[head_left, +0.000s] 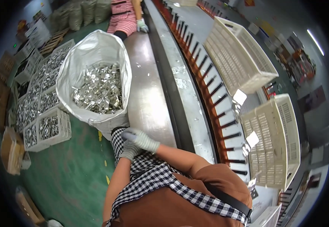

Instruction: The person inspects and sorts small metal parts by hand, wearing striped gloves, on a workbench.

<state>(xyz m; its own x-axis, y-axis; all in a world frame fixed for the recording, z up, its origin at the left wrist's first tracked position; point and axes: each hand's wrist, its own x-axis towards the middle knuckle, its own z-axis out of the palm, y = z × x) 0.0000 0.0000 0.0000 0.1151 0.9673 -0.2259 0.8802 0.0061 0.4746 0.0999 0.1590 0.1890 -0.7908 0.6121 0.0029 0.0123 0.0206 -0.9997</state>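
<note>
My two hands meet over my lap, both in pale striped knit gloves. My right hand (143,140) lies across the top of my left hand (131,150) and touches it. Grey-tipped fingers on the right are blurred, so their grip is unclear. The left fingers are hidden beneath. Just beyond them stands a large white woven sack (68,85), its mouth wide and rolled back. Inside lies a heap of small shiny metal pieces (100,90). A black-and-white checked apron (149,178) covers my lap below the hands.
A steel bench top (147,90) runs along my right, beside a conveyor with a row of black pegs (219,100). Cream plastic crates (272,140) stand past it. White crates of metal parts (53,130) fill the left floor. A co-worker's gloved hand (142,26) rests at the bench's far end.
</note>
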